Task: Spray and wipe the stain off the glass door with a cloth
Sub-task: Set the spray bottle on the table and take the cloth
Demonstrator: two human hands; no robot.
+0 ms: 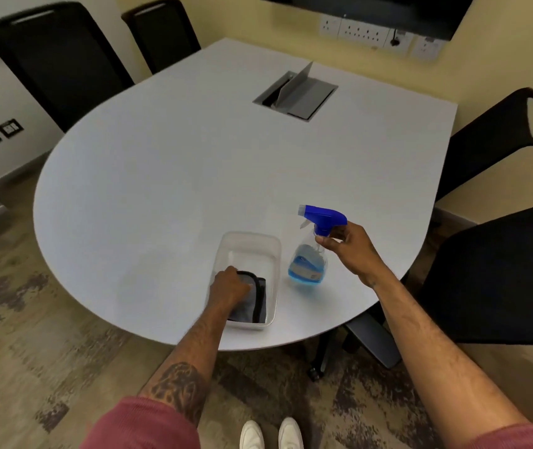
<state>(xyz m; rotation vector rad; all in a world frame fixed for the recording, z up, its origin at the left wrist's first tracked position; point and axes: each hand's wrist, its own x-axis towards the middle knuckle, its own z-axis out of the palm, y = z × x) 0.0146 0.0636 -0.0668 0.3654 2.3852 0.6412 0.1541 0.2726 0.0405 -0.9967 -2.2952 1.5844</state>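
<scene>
Left hand (230, 288) on cloth (252, 301) in clear tub (252, 241); right hand (349, 247) fingers (325, 243) at spray bottle (310, 251) neck.

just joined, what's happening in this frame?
A person stands at a rounded white table. Their left hand is on a grey cloth with black edging inside a clear plastic tub. Their right hand is closing around the neck of a clear spray bottle with a blue trigger head, which stands beside the tub. No glass door is in view, so no spraying or wiping yet.
</scene>
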